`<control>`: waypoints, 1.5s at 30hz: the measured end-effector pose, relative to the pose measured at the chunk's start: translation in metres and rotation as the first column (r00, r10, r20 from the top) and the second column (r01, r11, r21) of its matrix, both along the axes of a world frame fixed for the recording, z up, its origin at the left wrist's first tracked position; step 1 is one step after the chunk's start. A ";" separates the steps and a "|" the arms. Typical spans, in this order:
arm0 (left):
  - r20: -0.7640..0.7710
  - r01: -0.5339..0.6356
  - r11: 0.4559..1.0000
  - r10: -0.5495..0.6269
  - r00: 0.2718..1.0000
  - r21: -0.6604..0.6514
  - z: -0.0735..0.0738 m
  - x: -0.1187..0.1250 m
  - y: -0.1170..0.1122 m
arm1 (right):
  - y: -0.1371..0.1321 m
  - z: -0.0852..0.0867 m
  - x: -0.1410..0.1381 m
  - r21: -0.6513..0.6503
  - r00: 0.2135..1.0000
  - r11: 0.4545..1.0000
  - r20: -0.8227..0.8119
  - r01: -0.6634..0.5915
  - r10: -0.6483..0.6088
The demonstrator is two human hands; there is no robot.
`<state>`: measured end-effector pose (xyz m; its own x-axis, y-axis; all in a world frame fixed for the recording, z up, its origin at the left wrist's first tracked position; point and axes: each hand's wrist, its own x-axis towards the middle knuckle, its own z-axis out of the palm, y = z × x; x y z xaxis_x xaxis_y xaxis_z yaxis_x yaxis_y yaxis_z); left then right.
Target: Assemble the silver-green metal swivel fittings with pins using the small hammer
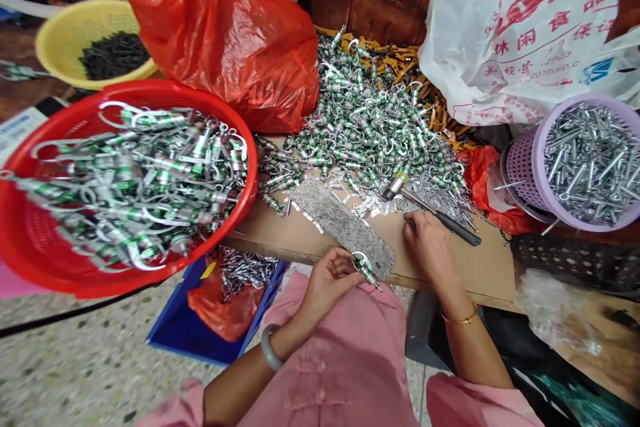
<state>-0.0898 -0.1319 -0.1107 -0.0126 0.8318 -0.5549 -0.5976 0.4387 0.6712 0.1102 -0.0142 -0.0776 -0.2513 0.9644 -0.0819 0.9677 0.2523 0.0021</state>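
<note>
We're pinching a little green-banded metal clip (367,271) in our left hand (327,278) right at the wooden board's (465,267) front edge, just off a grey stone slab (340,230), while our right hand (430,247) is resting loosely curled, gripping nothing, beside a dark-handled metal tool (440,215).

Red basket (150,88), green-banded silver clips (150,173) — pink blouse (330,373), yellow basket (100,10), lilac basket (536,163), red-lettered white bag (480,60)

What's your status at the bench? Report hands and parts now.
Left hand holding green-banded metal clip. Right hand on wooden board, beside dark-handled tool. Grey speckled slab just ahead of left hand.
</note>
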 end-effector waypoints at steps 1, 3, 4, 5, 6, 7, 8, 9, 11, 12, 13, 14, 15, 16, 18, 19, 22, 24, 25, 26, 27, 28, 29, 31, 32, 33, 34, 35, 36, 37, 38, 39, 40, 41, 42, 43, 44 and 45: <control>0.004 0.003 1.000 -0.003 1.000 0.005 -0.001 0.000 0.000 | 0.000 -0.001 0.001 0.001 1.000 1.000 -0.009 -0.015 0.015; 0.010 0.006 1.000 -0.006 1.000 0.014 -0.002 0.000 0.000 | 0.000 -0.004 0.003 -0.005 0.999 0.999 -0.014 -0.035 0.035; 0.010 0.006 1.000 -0.006 1.000 0.018 -0.002 0.000 0.000 | 0.000 -0.005 0.004 -0.006 0.999 0.999 -0.017 -0.035 0.035; 0.008 0.006 1.000 -0.006 1.000 0.021 -0.002 0.000 0.000 | 0.000 -0.006 0.005 -0.001 0.999 1.000 -0.029 -0.031 0.031; 0.004 0.008 1.000 -0.008 1.000 0.024 -0.002 0.000 0.000 | 0.000 -0.007 0.006 0.008 0.998 1.000 -0.057 -0.024 0.025; 0.000 0.012 1.000 -0.012 1.000 0.025 -0.002 -0.001 0.000 | 0.000 -0.007 0.007 0.017 0.994 1.000 -0.107 -0.020 0.021; -0.003 0.016 1.000 -0.016 1.000 0.026 -0.001 -0.001 0.000 | -0.001 -0.008 0.009 0.022 0.984 1.000 -0.176 -0.018 0.022; -0.005 0.018 1.000 -0.018 1.000 0.025 -0.001 -0.001 0.000 | -0.002 -0.009 0.011 0.023 0.967 1.000 -0.253 -0.018 0.023; -0.002 0.017 1.000 -0.017 1.000 0.021 0.000 -0.001 0.001 | -0.006 -0.010 0.017 0.027 0.922 0.999 -0.387 -0.022 0.031; 0.002 0.015 1.000 -0.015 1.000 0.019 0.000 -0.001 0.001 | -0.009 -0.011 0.019 0.036 0.904 0.999 -0.426 -0.029 0.042; 0.004 0.011 1.000 -0.011 1.000 0.020 0.000 -0.001 0.001 | -0.013 -0.012 0.021 0.051 0.895 0.998 -0.441 -0.043 0.061; 0.004 0.007 1.000 -0.007 1.000 0.023 -0.001 -0.001 0.001 | -0.017 -0.013 0.022 0.067 0.896 0.996 -0.435 -0.064 0.087; 0.002 0.005 1.000 -0.005 1.000 0.026 -0.002 -0.001 0.000 | -0.020 -0.014 0.023 0.080 0.904 0.993 -0.412 -0.090 0.115; 0.000 0.004 1.000 -0.004 1.000 0.028 -0.003 -0.001 0.000 | -0.024 -0.015 0.023 0.087 0.914 0.990 -0.381 -0.114 0.139; -0.005 0.012 0.999 -0.011 1.000 0.030 -0.005 -0.001 -0.001 | -0.027 -0.016 0.020 0.085 0.937 0.988 -0.315 -0.132 0.152; -0.006 0.017 0.999 -0.017 1.000 0.032 -0.006 -0.001 -0.001 | -0.027 -0.017 0.019 0.078 0.948 0.989 -0.287 -0.124 0.142; -0.008 0.021 0.999 -0.021 1.000 0.045 -0.008 -0.001 -0.002 | -0.021 -0.017 0.014 0.051 0.966 0.998 -0.252 -0.045 0.057; -0.006 0.010 0.999 -0.010 1.000 0.053 -0.009 0.000 -0.002 | -0.017 -0.013 0.011 0.017 0.960 1.000 -0.279 0.003 0.002; -0.004 0.005 0.998 -0.005 1.000 0.055 -0.009 0.001 -0.002 | -0.016 -0.010 0.010 0.003 0.950 1.000 -0.313 0.017 -0.015; -0.002 0.002 0.998 -0.002 1.000 0.056 -0.010 0.001 -0.002 | -0.017 -0.005 0.008 -0.013 0.931 1.000 -0.364 0.022 -0.026; 0.000 0.000 0.998 0.001 1.000 0.057 -0.010 0.001 -0.002 | -0.020 0.001 0.005 -0.035 0.903 0.999 -0.428 0.017 -0.030; 0.000 0.000 0.998 0.000 1.000 0.060 -0.010 0.002 -0.002 | -0.025 0.007 0.002 -0.064 0.866 0.998 -0.499 -0.001 -0.031; 0.000 0.001 0.998 -0.001 1.000 0.064 -0.009 0.002 -0.002 | -0.031 0.013 -0.003 -0.103 0.821 0.994 -0.570 -0.031 -0.033; -0.002 -0.001 0.997 0.001 1.000 0.071 -0.008 0.002 -0.001 | -0.044 0.023 -0.014 -0.199 0.738 0.972 -0.674 -0.125 -0.043; -0.002 -0.002 0.997 0.002 1.000 0.073 -0.006 0.002 -0.001 | -0.050 0.026 -0.021 -0.241 0.715 0.956 -0.697 -0.169 -0.050; -0.002 -0.003 0.997 0.003 1.000 0.073 -0.005 0.002 -0.001 | -0.055 0.027 -0.027 -0.266 0.708 0.944 -0.704 -0.193 -0.054; 0.000 -0.004 0.997 0.004 1.000 0.073 -0.003 0.002 0.000 | -0.059 0.027 -0.034 -0.276 0.713 0.941 -0.698 -0.194 -0.057; 0.003 -0.003 0.997 0.003 1.000 0.072 -0.002 0.002 0.000 | -0.063 0.026 -0.039 -0.271 0.725 0.946 -0.686 -0.180 -0.058; 0.006 -0.001 0.997 0.000 1.000 0.072 0.000 0.002 0.001 | -0.065 0.025 -0.043 -0.256 0.740 0.954 -0.670 -0.158 -0.058; 0.007 0.001 0.997 -0.002 1.000 0.072 0.002 0.002 0.001 | -0.068 0.023 -0.046 -0.239 0.753 0.961 -0.656 -0.136 -0.056; 0.005 0.001 0.997 -0.001 1.000 0.072 0.003 0.002 0.001 | -0.070 0.022 -0.047 -0.226 0.763 0.967 -0.645 -0.122 -0.054; 0.001 -0.002 0.997 0.002 1.000 0.073 0.004 0.002 0.001 | -0.071 0.021 -0.047 -0.223 0.769 0.968 -0.637 -0.115 -0.055; -0.006 -0.006 0.997 0.006 1.000 0.073 0.005 0.002 0.001 | -0.072 0.020 -0.046 -0.230 0.772 0.966 -0.633 -0.114 -0.060; -0.013 -0.009 0.997 0.010 1.000 0.072 0.006 0.002 0.002 | -0.072 0.020 -0.043 -0.244 0.773 0.963 -0.631 -0.115 -0.067; -0.019 -0.010 0.997 0.012 1.000 0.071 0.006 0.002 0.002 | -0.069 0.020 -0.039 -0.250 0.769 0.961 -0.635 -0.116 -0.072; -0.023 -0.010 0.998 0.012 1.000 0.070 0.005 0.002 0.002 | -0.064 0.021 -0.034 -0.233 0.762 0.966 -0.644 -0.109 -0.069; -0.027 -0.010 0.998 0.011 1.000 0.068 0.005 0.002 0.002 | -0.056 0.021 -0.028 -0.184 0.758 0.979 -0.651 -0.088 -0.054; -0.028 -0.008 0.998 0.010 1.000 0.067 0.004 0.001 0.001 | -0.045 0.020 -0.022 -0.101 0.766 0.994 -0.642 -0.048 -0.028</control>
<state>-0.0883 -0.1305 -0.1070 -0.0351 0.8669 -0.4972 -0.5812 0.3870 0.7159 0.0884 -0.0592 -0.0573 -0.2914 0.9566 0.0013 0.7307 0.2234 -0.6451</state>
